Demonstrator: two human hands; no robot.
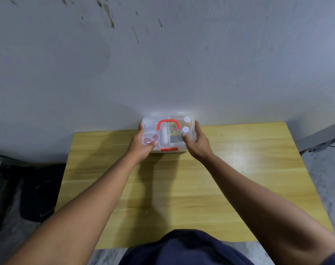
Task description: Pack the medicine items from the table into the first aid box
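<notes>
**Both hands on the closed first aid box**

The fingers of the left hand (141,143) curl around the left end of the first aid box (167,133), thumb lying across the lid's near left corner, the other fingertips wrapped up the far side. The right hand (196,142) is spread wider: its thumb rests on the lid near a white cap, while the fingers reach along the box's right end, touching the wall. Both hands grip the box between them; neither holds anything else.

The box is clear plastic, its lid down, with a red handle (168,124) lying flat on top and a red latch (169,149) at the near edge. Through the lid show two pink-capped jars (151,139) at the left, a white roll in the middle, a coloured packet and two white-capped bottles (185,124) at the right.

The box sits at the far edge of the wooden table (182,188), against the grey wall (163,64). Bare forearms stretch from the near edge.
</notes>
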